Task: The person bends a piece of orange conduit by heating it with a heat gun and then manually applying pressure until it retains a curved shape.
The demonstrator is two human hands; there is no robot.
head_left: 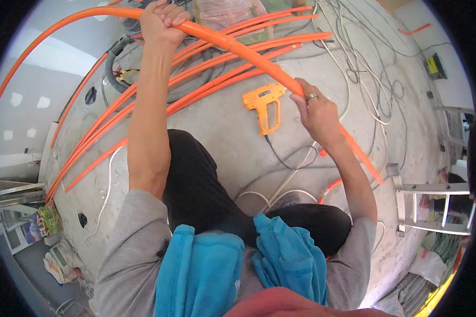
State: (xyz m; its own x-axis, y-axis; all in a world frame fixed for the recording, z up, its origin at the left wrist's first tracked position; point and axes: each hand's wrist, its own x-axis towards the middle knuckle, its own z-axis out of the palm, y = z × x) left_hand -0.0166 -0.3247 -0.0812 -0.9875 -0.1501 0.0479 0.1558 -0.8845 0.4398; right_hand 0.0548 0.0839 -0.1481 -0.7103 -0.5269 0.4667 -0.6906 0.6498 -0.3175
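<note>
Orange pipe arches over the concrete floor, held in 2 hands: the left hand is closed around it farther out, the right hand curled around it nearer, beside the yellow-orange heat gun lying on the floor.

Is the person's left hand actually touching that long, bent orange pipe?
Touching: the head view shows the left hand closed around the bent orange pipe.
</note>
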